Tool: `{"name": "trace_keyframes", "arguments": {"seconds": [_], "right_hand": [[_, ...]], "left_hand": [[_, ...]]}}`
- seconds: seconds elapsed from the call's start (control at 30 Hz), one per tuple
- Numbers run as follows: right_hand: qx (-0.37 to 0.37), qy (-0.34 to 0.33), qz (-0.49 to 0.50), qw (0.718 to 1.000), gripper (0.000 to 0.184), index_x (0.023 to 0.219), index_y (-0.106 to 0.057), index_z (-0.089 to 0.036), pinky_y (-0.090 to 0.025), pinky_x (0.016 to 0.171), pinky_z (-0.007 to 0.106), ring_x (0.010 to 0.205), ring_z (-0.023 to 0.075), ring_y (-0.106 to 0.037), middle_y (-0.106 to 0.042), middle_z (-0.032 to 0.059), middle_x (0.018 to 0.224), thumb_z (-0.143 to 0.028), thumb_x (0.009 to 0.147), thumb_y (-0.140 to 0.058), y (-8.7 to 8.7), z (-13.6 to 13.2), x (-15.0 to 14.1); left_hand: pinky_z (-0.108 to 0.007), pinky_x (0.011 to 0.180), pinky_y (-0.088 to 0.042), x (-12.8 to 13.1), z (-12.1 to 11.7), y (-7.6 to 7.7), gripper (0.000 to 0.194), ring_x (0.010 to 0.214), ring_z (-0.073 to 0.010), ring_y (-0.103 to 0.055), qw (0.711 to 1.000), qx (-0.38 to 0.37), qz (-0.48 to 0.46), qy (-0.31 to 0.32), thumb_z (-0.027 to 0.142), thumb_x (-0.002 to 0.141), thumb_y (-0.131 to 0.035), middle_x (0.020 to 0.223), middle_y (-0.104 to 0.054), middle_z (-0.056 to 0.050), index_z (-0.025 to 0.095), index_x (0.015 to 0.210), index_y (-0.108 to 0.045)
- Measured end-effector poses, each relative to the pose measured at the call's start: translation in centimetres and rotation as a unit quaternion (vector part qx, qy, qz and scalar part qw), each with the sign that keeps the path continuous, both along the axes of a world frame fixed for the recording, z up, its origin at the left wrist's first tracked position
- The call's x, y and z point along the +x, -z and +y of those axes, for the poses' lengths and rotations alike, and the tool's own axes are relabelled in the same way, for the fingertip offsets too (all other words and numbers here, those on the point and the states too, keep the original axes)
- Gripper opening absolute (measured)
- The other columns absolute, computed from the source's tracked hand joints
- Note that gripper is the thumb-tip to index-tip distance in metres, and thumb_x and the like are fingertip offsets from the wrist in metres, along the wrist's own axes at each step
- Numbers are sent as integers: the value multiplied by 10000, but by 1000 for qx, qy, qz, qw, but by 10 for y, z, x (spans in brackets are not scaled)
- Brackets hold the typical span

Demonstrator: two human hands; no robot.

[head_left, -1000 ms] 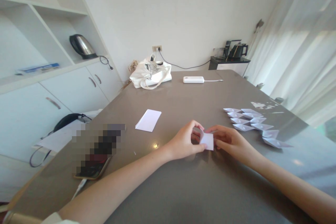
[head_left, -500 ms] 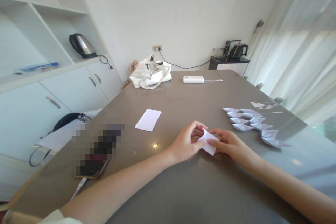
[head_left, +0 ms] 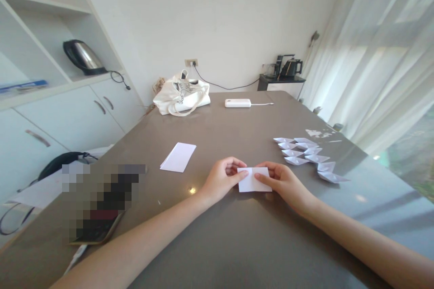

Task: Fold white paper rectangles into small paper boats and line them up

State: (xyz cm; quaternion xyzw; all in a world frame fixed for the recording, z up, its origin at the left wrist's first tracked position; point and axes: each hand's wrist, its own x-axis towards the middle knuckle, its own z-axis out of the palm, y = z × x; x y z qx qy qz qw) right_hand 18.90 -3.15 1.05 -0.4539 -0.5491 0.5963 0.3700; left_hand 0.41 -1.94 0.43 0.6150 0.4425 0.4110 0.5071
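Observation:
Between my two hands is a small white sheet of paper (head_left: 252, 184), held just above the table and facing me nearly flat, with a faint crease near its middle. My left hand (head_left: 224, 178) pinches its left side, thumb in front and fingers behind. On the right side my right hand (head_left: 283, 183) grips it the same way, thumb across the front. To the right lie several folded paper boats (head_left: 295, 161) in rows. A small stack of white paper (head_left: 178, 157) rests to the left of my hands.
The brown table (head_left: 203, 244) carries a blurred phone (head_left: 98, 226) on a cable at left. Toward the back sit a white bag (head_left: 183, 95) and a white power bank (head_left: 237, 103) with a cable. Paper scraps (head_left: 315, 133) lie near the right edge.
The paper was bent and tilted between my fingers; now it is spread out flatter and squarer to me. My view has turned slightly right, shifting everything left.

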Motion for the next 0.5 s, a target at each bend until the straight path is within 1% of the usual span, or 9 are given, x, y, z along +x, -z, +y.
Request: {"name": "trace_keyframes", "arguments": {"seconds": [0.1,0.23,0.37,0.5], "right_hand": [[0,5,2,1000,371,918,-606,-141,-377,450,197,531,96,-550,-654,14,712,-430,702,-694,0,0,0],[-14,9,2,1000,377,924,-604,-140,-376,452,200,534,100,-557,-662,16,716,-424,695,-698,1,1,0],[-23,12,14,1000,383,915,-602,-142,-399,484,203,582,118,-587,-679,28,742,-419,675,-713,2,2,-1],[-34,8,22,999,399,936,-612,-135,-404,492,207,600,124,-593,-687,40,772,-420,676,-714,2,3,-1]], "left_hand": [[-285,685,-477,0,1,2,272,742,-175,-618,1000,7,13,6,333,727,-687,829,-665,-87,119,876,-607],[-267,650,-467,0,2,6,254,710,-161,-605,1000,16,20,7,329,736,-673,797,-649,-69,126,863,-588],[-240,621,-448,1,1,6,219,674,-135,-577,999,39,14,-13,306,735,-669,737,-608,-27,144,812,-542],[-210,562,-404,1,-3,3,211,613,-108,-522,997,69,29,-34,299,735,-666,670,-542,16,160,768,-510]]}}
